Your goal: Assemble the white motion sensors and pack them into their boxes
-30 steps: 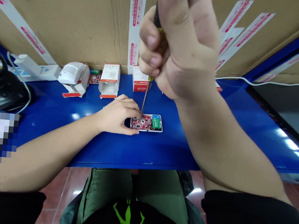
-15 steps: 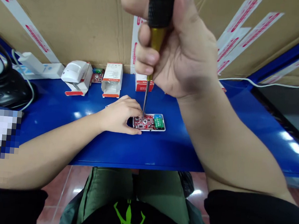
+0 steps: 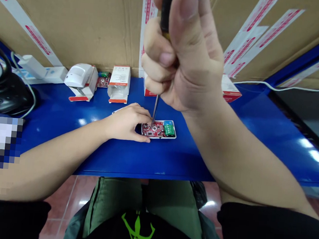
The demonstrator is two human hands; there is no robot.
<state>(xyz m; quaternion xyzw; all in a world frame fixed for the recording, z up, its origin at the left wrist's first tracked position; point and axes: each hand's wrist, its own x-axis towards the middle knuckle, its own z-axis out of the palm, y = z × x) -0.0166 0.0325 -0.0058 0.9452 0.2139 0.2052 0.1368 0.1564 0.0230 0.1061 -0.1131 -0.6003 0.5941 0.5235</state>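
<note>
My right hand (image 3: 184,58) is wrapped round the yellow and black handle of a screwdriver (image 3: 155,110), held upright in front of me. Its thin shaft runs down to a red circuit board (image 3: 156,130), with the tip at the board's upper left part. The board sits in a shallow white casing (image 3: 175,137), next to a green and blue battery (image 3: 169,128). With thumb and fingers, my left hand (image 3: 129,122) grips the left end of the casing against the blue table. My left palm hides that end.
Behind stand a white motion sensor (image 3: 79,76) on a box, an open carton (image 3: 119,84) and a red-white box (image 3: 229,90). A black device with a cable (image 3: 7,84) is at the left. A cardboard wall (image 3: 95,24) closes off the blue table's (image 3: 156,160) back.
My right hand has turned on the screwdriver handle, its fingers curling tighter and the thumb coming across. The left hand and the casing stay in place.
</note>
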